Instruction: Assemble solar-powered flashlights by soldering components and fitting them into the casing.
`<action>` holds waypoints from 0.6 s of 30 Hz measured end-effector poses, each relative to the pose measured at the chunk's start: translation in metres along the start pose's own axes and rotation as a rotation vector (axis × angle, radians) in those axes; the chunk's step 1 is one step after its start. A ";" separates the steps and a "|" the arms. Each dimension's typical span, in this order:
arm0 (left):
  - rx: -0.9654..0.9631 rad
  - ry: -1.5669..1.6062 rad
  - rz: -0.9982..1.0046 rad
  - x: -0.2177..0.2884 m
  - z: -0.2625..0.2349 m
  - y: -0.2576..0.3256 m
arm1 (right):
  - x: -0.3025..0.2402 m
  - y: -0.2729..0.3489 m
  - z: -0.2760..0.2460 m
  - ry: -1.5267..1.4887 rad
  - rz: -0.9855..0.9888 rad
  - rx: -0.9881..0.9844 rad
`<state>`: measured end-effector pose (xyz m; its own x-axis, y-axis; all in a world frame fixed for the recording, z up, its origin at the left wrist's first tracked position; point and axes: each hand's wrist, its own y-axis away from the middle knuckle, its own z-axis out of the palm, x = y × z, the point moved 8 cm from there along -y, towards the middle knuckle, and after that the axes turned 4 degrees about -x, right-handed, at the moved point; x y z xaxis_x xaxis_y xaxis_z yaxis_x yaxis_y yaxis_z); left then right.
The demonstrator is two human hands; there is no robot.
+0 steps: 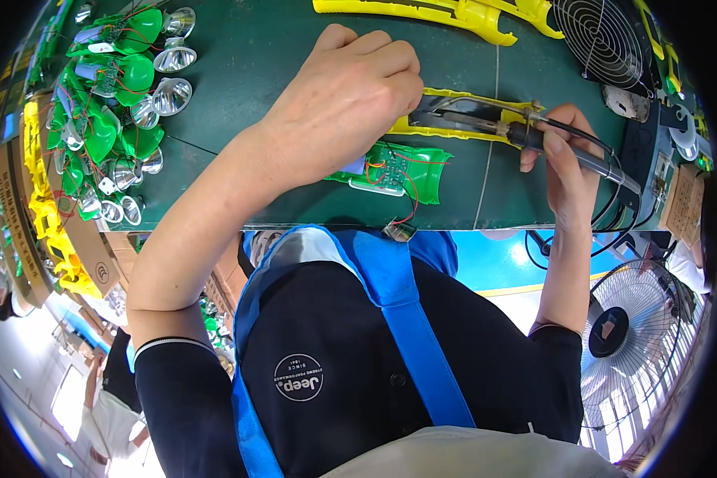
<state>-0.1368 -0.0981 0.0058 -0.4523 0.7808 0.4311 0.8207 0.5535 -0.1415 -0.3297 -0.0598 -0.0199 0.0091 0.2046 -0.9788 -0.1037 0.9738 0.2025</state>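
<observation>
My left hand (350, 92) is curled into a fist on the left end of a yellow plastic housing (474, 127) that lies on the green bench (255, 56); what its fingertips pinch is hidden. My right hand (562, 159) grips a black-handled soldering iron (534, 131), whose tip points left into the yellow housing. Just in front of the housing lies a green housing with a small circuit board and red wires (390, 171). A thin wire (492, 119) runs across the bench between my hands.
Several green housings with silver reflectors (111, 103) are piled at the bench's left. More yellow shells (454, 12) lie at the far edge and stacked at the left (44, 207). A small wire-guard fan (597, 36) sits far right, a floor fan (613, 331) below right.
</observation>
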 end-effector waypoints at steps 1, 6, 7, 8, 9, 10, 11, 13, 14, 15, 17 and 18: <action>-0.001 0.000 0.000 0.000 0.000 0.000 | -0.002 0.001 -0.002 -0.020 -0.035 0.013; -0.010 -0.010 -0.005 0.000 0.000 -0.001 | -0.002 0.001 0.006 0.012 -0.005 -0.008; -0.010 -0.010 -0.004 0.001 0.000 -0.001 | -0.002 0.001 0.008 0.025 0.006 -0.030; 0.015 -0.029 0.007 0.002 -0.001 -0.001 | -0.003 0.000 0.010 0.025 0.005 -0.029; 0.039 -0.047 0.017 0.003 -0.003 -0.001 | -0.002 -0.001 0.013 0.048 0.024 -0.036; 0.039 -0.048 0.017 0.003 -0.003 -0.001 | -0.001 -0.001 0.014 0.072 0.044 -0.042; 0.042 -0.054 0.018 0.003 -0.003 -0.001 | 0.000 -0.002 0.014 0.071 0.044 -0.042; 0.047 -0.058 0.020 0.003 -0.003 -0.001 | 0.000 -0.002 0.014 0.061 0.043 -0.036; 0.051 -0.057 0.023 0.004 -0.003 -0.001 | -0.001 -0.001 0.014 0.062 0.044 -0.035; 0.054 -0.057 0.027 0.004 -0.003 0.000 | 0.000 -0.002 0.013 0.050 0.056 -0.025; 0.055 -0.058 0.026 0.003 -0.004 0.000 | 0.001 -0.002 0.012 0.039 0.068 -0.014; 0.056 -0.059 0.024 0.003 -0.004 0.000 | 0.001 -0.001 0.008 0.044 0.062 0.006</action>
<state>-0.1368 -0.0973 0.0102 -0.4542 0.8087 0.3737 0.8115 0.5487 -0.2012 -0.3213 -0.0594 -0.0213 -0.0407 0.2603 -0.9647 -0.0969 0.9599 0.2631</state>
